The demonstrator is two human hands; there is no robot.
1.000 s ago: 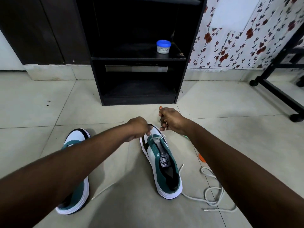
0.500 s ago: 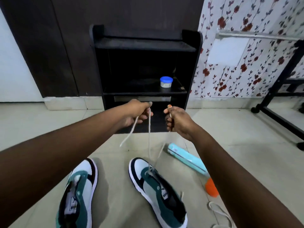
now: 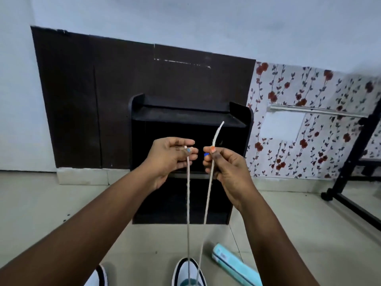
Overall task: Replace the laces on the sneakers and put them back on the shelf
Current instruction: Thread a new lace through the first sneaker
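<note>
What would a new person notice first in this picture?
Two hands at the centre: the left hand and the right hand each pinch one end of a white lace, pulled up taut from the sneaker at the bottom edge. Behind them stands a black shelf against a dark wall panel.

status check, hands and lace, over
Left hand and right hand each pinch one end of the white lace, strands pulled up taut from the sneaker. Nothing in the way.
</note>
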